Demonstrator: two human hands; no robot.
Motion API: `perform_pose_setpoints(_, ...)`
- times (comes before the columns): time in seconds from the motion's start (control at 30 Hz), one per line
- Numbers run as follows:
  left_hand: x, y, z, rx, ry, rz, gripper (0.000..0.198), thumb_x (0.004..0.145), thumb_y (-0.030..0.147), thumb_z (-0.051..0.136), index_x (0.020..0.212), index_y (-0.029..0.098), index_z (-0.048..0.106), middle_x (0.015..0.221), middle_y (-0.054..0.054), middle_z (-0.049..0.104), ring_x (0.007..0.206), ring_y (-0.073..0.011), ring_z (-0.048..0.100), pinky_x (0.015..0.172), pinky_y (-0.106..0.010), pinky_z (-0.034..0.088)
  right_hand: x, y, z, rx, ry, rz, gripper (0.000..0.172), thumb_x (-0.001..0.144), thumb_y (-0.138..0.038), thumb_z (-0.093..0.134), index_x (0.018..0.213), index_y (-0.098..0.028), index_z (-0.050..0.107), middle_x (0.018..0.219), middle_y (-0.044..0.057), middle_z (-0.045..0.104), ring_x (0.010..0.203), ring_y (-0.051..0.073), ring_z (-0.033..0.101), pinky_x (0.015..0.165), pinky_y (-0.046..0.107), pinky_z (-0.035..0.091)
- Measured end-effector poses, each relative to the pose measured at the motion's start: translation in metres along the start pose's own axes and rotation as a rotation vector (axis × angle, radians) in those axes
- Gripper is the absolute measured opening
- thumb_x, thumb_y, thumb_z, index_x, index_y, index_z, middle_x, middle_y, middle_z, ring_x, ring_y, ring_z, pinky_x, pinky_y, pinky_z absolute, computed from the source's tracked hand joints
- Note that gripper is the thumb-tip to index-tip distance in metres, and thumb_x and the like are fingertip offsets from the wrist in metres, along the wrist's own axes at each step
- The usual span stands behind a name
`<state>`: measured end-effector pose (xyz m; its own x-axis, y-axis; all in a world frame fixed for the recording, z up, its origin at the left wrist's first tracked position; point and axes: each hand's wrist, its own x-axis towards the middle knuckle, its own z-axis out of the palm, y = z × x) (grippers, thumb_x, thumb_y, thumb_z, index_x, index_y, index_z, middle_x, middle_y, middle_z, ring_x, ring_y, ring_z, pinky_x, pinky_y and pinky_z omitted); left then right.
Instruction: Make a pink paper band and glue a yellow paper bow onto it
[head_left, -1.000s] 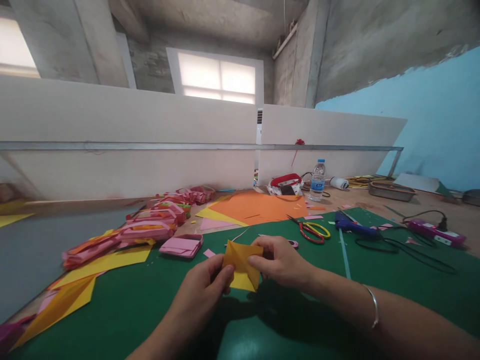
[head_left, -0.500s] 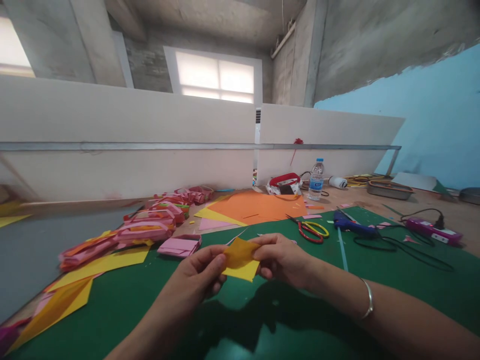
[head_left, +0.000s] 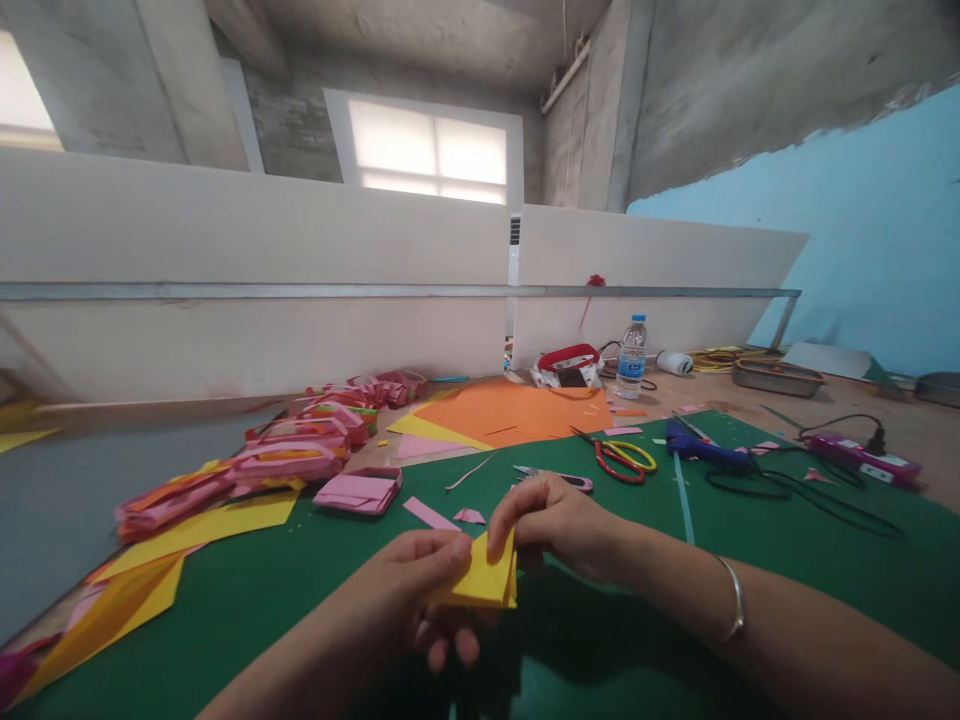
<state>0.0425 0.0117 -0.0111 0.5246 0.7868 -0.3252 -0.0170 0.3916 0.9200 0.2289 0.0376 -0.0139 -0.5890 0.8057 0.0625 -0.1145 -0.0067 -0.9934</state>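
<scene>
1. the yellow paper, held more open half a second earlier, had come lower and showed layers stacked along its right edge; the folding seemed further along.
2. the left hand pinched its left side, while the right hand gripped its upper right corner.
3. it was held above the green mat, back from the far edge, just nearer than a pink strip.

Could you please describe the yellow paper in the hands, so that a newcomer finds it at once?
Start from the large green mat. Above its near part, between the left hand and the right hand, is a small folded yellow paper. Bigger yellow sheets lie off to the left, while this one alone is held up in both hands.
</scene>
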Motion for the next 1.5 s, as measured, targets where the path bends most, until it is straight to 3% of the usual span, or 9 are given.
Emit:
perform_pose_setpoints(0.2,0.0,-0.005,-0.002,0.114,-0.053,-0.018,0.036,0.077,0.049,0.056,0.076,0.013,0.059,0.047,0.001,0.057,0.031,-0.0021,0.037,0.033,-0.015,0.014,-0.003,-0.005,0.005,-0.14,-0.025,0.0,0.027,0.063,-0.005,0.049,0.073,-0.015,0.072,0.057,-0.003,0.055,0.047,0.005,0.044,0.045,0.017,0.033)
perform_pose_setpoints(0.37,0.006,-0.01,-0.006,0.08,-0.066,0.005,0.033,0.075,0.046,0.059,0.07,0.014,0.056,0.041,0.004,0.052,0.028,-0.001,0.03,0.033,-0.016,0.011,-0.001,-0.004,0.004,-0.21,-0.024,-0.017,0.033,0.065,-0.004,0.044,0.082,-0.016,0.07,0.06,-0.003,0.055,0.048,0.005,0.045,0.047,0.018,0.036)
perform_pose_setpoints(0.47,0.004,-0.006,-0.006,-0.002,-0.025,-0.007,0.03,0.074,0.043,0.062,0.07,0.014,0.056,0.04,0.007,0.048,0.029,-0.0001,0.027,0.034,-0.015,0.011,-0.003,-0.008,0.002,-0.447,-0.032,-0.204,0.043,0.068,-0.002,0.04,0.098,-0.019,0.065,0.086,0.003,0.061,0.075,0.012,0.057,0.068,0.026,0.046)
perform_pose_setpoints(0.57,0.0,0.0,-0.006,-0.09,-0.013,-0.046,0.029,0.072,0.042,0.065,0.072,0.015,0.055,0.04,0.009,0.044,0.031,0.0008,0.023,0.034,-0.014,0.01,-0.005,-0.013,0.001,-0.812,-0.076,-0.525,0.048,0.067,0.001,0.044,0.106,-0.02,0.061,0.11,0.007,0.055,0.105,0.018,0.049,0.09,0.034,0.039)
perform_pose_setpoints(0.67,-0.005,0.002,-0.004,-0.127,-0.067,-0.096,0.029,0.073,0.041,0.064,0.068,0.015,0.054,0.04,0.009,0.043,0.031,0.001,0.021,0.035,-0.014,0.01,-0.007,-0.012,0.001,-0.928,-0.083,-0.637,0.028,0.077,-0.009,0.053,0.099,-0.02,0.064,0.104,0.007,0.058,0.098,0.017,0.053,0.087,0.03,0.042)
perform_pose_setpoints(0.83,-0.006,0.001,0.005,0.014,0.074,-0.081,0.031,0.075,0.047,0.058,0.072,0.016,0.056,0.044,0.004,0.053,0.031,-0.0011,0.03,0.034,-0.012,0.015,-0.006,-0.006,0.003,-0.925,-0.019,-0.562,0.013,0.083,-0.019,0.053,0.085,-0.018,0.066,0.083,0.004,0.062,0.079,0.014,0.057,0.075,0.025,0.044)
perform_pose_setpoints(1.0,-0.003,0.002,0.008,0.287,0.26,0.198,0.036,0.07,0.05,0.059,0.084,0.018,0.058,0.068,-0.003,0.066,0.052,-0.014,0.059,0.042,-0.02,0.04,-0.003,-0.003,0.001,-0.801,0.127,-0.325,0.011,0.08,-0.021,0.055,0.08,-0.014,0.064,0.061,-0.002,0.054,0.053,0.009,0.049,0.051,0.021,0.039)
perform_pose_setpoints(1.27,-0.005,0.0,0.015,0.53,0.387,0.343,0.02,0.074,0.034,0.055,0.072,0.015,0.062,0.045,0.004,0.055,0.04,-0.009,0.047,0.039,-0.017,0.036,-0.001,0.0,0.002,-0.578,0.117,-0.154,0.011,0.078,-0.018,0.053,0.075,-0.013,0.062,0.057,-0.003,0.051,0.047,0.007,0.047,0.043,0.017,0.034)
perform_pose_setpoints(1.5,-0.002,-0.004,0.014,0.463,0.397,0.313,0.017,0.073,0.032,0.056,0.076,0.017,0.062,0.065,0.001,0.063,0.045,-0.0106,0.055,0.038,-0.018,0.039,-0.001,-0.002,0.003,-0.706,0.119,-0.189,0.011,0.078,-0.018,0.053,0.076,-0.013,0.062,0.06,-0.003,0.051,0.052,0.008,0.046,0.048,0.019,0.035)
